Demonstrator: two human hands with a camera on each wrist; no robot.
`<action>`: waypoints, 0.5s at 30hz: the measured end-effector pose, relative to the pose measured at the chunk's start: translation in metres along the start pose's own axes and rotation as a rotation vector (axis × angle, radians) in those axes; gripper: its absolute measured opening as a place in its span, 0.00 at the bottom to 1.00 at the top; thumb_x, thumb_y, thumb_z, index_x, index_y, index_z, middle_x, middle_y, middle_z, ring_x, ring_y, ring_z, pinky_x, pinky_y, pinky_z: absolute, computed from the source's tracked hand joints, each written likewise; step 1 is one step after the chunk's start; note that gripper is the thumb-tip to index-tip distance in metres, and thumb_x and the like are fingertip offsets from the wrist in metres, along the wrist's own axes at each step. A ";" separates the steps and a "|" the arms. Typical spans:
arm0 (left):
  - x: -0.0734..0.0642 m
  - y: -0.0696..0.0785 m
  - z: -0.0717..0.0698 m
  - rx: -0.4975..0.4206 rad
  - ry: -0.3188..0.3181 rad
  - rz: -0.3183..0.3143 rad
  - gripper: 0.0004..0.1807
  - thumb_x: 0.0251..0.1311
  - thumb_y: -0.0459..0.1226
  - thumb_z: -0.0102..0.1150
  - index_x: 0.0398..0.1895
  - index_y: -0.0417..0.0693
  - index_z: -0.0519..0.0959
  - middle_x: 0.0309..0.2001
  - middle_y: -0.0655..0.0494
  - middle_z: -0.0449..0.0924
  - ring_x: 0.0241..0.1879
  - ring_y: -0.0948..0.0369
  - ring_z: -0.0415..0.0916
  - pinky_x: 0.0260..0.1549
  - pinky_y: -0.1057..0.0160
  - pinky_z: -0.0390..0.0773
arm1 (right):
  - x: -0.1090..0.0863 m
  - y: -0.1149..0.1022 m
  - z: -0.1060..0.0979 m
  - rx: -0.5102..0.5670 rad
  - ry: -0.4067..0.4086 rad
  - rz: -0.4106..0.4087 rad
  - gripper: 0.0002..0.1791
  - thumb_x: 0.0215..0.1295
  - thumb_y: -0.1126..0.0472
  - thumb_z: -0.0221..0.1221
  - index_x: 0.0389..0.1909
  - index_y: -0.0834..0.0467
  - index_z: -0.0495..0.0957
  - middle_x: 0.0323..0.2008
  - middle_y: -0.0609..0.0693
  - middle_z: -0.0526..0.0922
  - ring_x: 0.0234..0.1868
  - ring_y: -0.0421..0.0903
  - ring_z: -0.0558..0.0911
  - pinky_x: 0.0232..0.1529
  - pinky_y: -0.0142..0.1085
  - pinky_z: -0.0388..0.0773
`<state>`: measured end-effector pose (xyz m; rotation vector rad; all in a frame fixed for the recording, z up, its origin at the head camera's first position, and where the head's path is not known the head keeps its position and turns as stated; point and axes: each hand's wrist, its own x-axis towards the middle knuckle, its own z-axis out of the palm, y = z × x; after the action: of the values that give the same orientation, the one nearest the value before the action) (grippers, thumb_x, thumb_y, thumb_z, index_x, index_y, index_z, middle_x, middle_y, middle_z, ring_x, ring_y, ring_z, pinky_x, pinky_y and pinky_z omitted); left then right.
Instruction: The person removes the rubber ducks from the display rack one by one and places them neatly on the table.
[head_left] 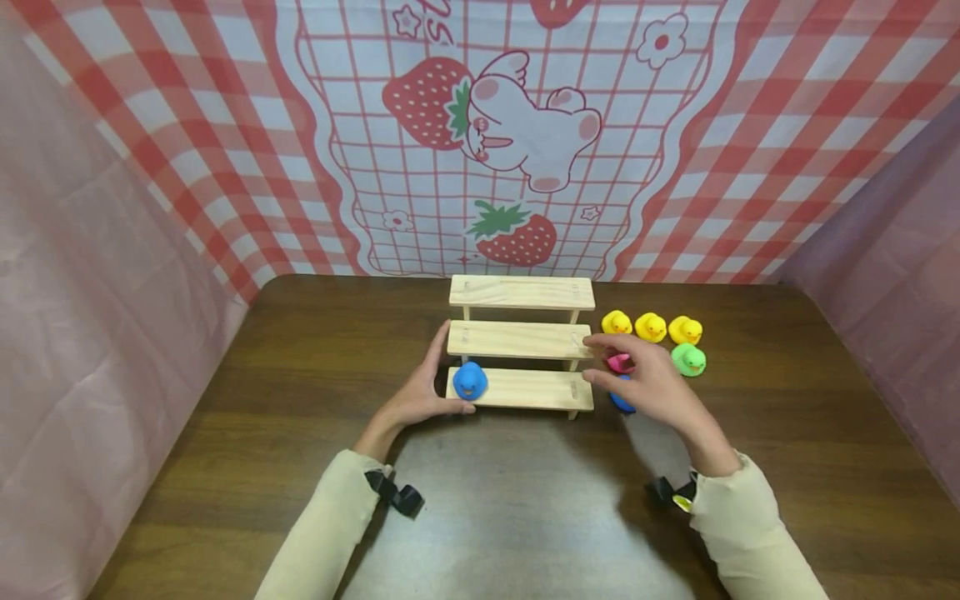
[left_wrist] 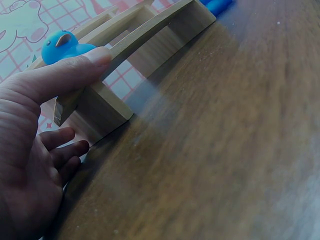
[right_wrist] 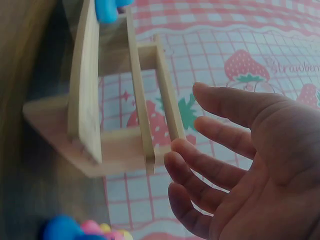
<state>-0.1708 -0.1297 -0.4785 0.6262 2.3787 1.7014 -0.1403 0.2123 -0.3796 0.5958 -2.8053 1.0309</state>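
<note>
A pale three-step wooden stand (head_left: 521,340) stands on the brown table. On the left of its lowest step sits a blue toy duck (head_left: 470,381). My left hand (head_left: 422,392) holds the stand's left end, its thumb (left_wrist: 97,56) along the front edge of the lowest step beside the duck and its fingers around the side. At the right end my right hand (head_left: 648,379) hovers with fingers apart and loosely bent, nothing between them, fingertips right by the step ends. Partly hidden behind it are a pink duck (head_left: 619,362) and another blue duck (head_left: 622,400).
Three yellow ducks (head_left: 650,327) line up right of the stand, with a green duck (head_left: 688,359) in front of them. A strawberry-print cloth (head_left: 517,142) hangs behind the table (head_left: 315,350). Pink curtains (head_left: 97,275) flank both sides.
</note>
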 end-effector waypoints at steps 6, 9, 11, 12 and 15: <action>-0.001 0.000 0.000 0.001 0.001 0.008 0.73 0.43 0.30 0.79 0.81 0.67 0.33 0.73 0.38 0.63 0.71 0.46 0.61 0.75 0.37 0.51 | 0.012 -0.014 0.013 0.086 -0.032 -0.012 0.22 0.62 0.59 0.68 0.57 0.59 0.80 0.47 0.59 0.87 0.45 0.54 0.83 0.43 0.42 0.81; -0.001 0.000 0.000 -0.002 0.002 0.013 0.73 0.42 0.30 0.78 0.81 0.67 0.33 0.73 0.38 0.62 0.72 0.46 0.61 0.75 0.37 0.51 | 0.018 -0.022 0.021 0.127 -0.051 -0.021 0.22 0.62 0.60 0.68 0.57 0.60 0.80 0.49 0.60 0.86 0.47 0.57 0.84 0.46 0.48 0.82; -0.001 0.000 0.000 -0.003 0.001 0.014 0.73 0.42 0.30 0.78 0.82 0.66 0.33 0.75 0.38 0.60 0.72 0.45 0.60 0.75 0.37 0.50 | 0.020 -0.028 0.028 0.152 -0.065 -0.027 0.23 0.62 0.61 0.68 0.57 0.61 0.80 0.51 0.60 0.86 0.48 0.58 0.84 0.47 0.52 0.82; -0.001 0.000 0.000 -0.003 0.001 0.015 0.73 0.42 0.30 0.78 0.82 0.65 0.33 0.76 0.38 0.58 0.73 0.45 0.59 0.75 0.37 0.50 | 0.022 -0.030 0.031 0.160 -0.071 -0.029 0.23 0.61 0.61 0.69 0.57 0.61 0.80 0.51 0.60 0.86 0.49 0.58 0.84 0.47 0.52 0.82; 0.000 0.000 0.000 -0.005 0.000 0.010 0.73 0.42 0.30 0.79 0.82 0.65 0.33 0.77 0.39 0.56 0.74 0.45 0.58 0.76 0.37 0.49 | 0.025 -0.037 0.042 0.183 -0.083 -0.032 0.23 0.60 0.61 0.69 0.57 0.61 0.80 0.52 0.59 0.86 0.49 0.57 0.84 0.49 0.51 0.82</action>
<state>-0.1704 -0.1296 -0.4784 0.6378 2.3748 1.7105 -0.1472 0.1518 -0.3837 0.7165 -2.7800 1.2945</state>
